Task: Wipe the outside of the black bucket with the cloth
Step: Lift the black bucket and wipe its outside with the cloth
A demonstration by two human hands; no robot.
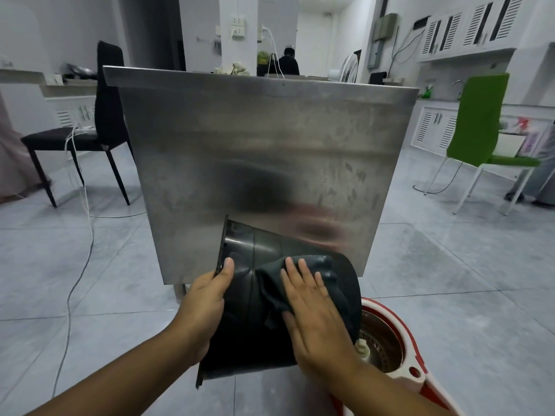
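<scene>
The black bucket (pixel 249 334) lies on its side in front of me, rim to the left, base to the right, resting against the near edge of a steel table. My left hand (pixel 207 298) grips the bucket's rim, thumb on the outer wall. A dark grey cloth (pixel 276 283) is draped over the bucket's upper side. My right hand (pixel 312 310) lies flat on the cloth, fingers spread and pointing away from me, pressing it against the bucket's outer wall.
The steel table (pixel 264 151) fills the middle ahead. A red and white spin-mop bucket (pixel 396 352) stands on the tiled floor just right of the black bucket. A black chair (pixel 99 127) with white cables is at left, a green chair (pixel 477 127) at right.
</scene>
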